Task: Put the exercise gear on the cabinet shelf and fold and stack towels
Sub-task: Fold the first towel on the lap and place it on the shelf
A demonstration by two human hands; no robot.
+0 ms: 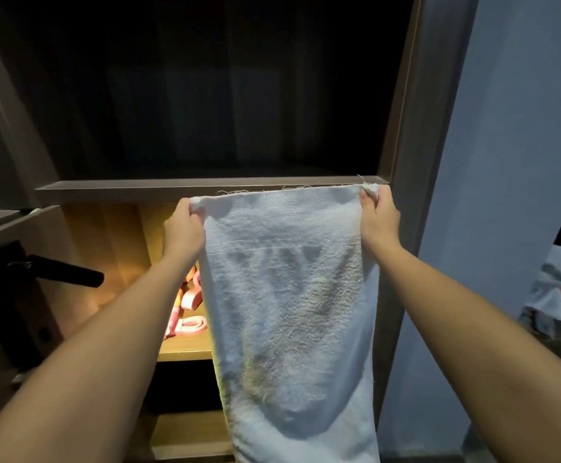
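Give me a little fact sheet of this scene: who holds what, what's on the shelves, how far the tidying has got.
left hand: pinches the white towel's top left corner
right hand: pinches its top right corner
white towel: hangs unfolded in front of the cabinet
pink exercise gear: on the lit shelf, partly behind the towel
upper shelf: dark, contents unclear
progress: gear shelved, this towel not yet folded

A towel [289, 312] hangs before the cabinet [406, 128], left hand [185, 225] and right hand [377, 218] at its upper corners; exercise gear [190, 305] lies on the lower shelf [185, 353] behind it, at left.
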